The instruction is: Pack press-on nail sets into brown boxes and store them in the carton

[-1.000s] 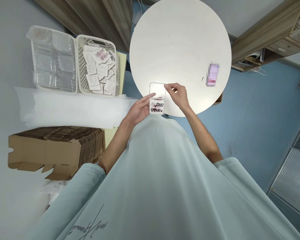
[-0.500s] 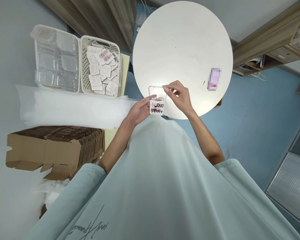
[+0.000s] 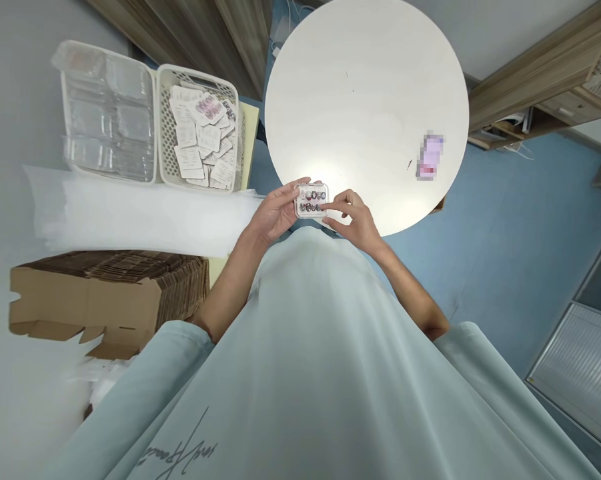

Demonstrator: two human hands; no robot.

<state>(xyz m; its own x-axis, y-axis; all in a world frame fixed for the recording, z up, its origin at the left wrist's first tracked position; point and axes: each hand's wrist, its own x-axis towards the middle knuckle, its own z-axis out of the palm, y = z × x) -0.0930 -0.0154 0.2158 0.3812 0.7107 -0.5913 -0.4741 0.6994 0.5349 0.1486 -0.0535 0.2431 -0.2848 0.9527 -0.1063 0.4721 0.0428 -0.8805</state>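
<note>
My left hand (image 3: 276, 212) grips a small clear plastic case of press-on nails (image 3: 311, 196) by its left side, over the near edge of the table. Two rows of dark, red and pale patterned nails show inside it. No raised lid is visible; the lid appears to lie down over the nails. On the right, my right hand (image 3: 356, 220) reaches to the case with its index fingertip on the lower right part. Its thumb is apart from the index finger, close to the lower right corner. The other fingers are loosely bent.
A round white table (image 3: 365, 100) bears a pixelated pink item (image 3: 430, 157). Left of it stand a basket of printed cards (image 3: 200, 143), a bin of clear plastic cases (image 3: 107, 120), a stack of white sheets (image 3: 145, 217) and folded cardboard boxes (image 3: 115, 300).
The lid, raised and pinched at its upper right corner by my right hand, has come down. My right hand has moved down to the case's right side; the case has risen slightly in view.
</note>
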